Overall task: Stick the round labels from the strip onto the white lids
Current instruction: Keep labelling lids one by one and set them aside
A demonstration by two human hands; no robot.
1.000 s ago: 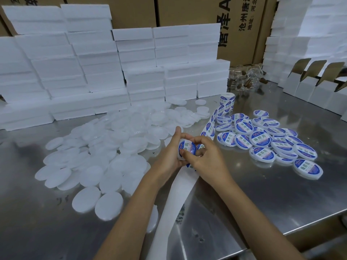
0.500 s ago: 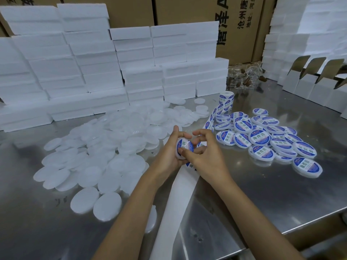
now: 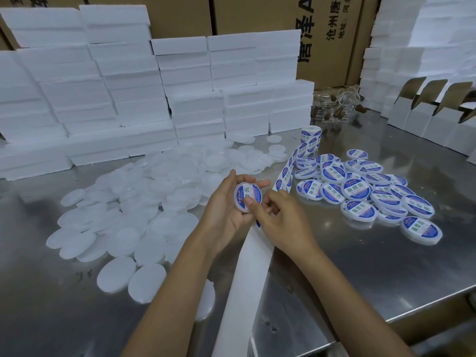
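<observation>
One lid [image 3: 248,196] is in work, seen from the head camera: the left hand [image 3: 226,202] cradles it upright in curled fingers, its face turned to the camera, already carrying a blue and white label. The right hand [image 3: 279,222] has its thumb [image 3: 249,202] pressed on the label's lower edge, the other fingers loosely curled and holding nothing I can make out. My reading is that the step in hand is rubbing the label flat. The next move would call for setting this lid with the labelled pile [image 3: 365,194] at right, taking a plain one from the bare lids [image 3: 134,212] at left, and peeling another label off the strip [image 3: 289,173], which runs from the roll [image 3: 311,139] toward the hands. Spent backing [image 3: 247,282] trails down over the near edge.

All of it lies on a steel table [image 3: 360,274]. Behind stand stacked white boxes [image 3: 128,94], brown cartons [image 3: 257,14] with printed characters, and open cartons [image 3: 425,109] at far right.
</observation>
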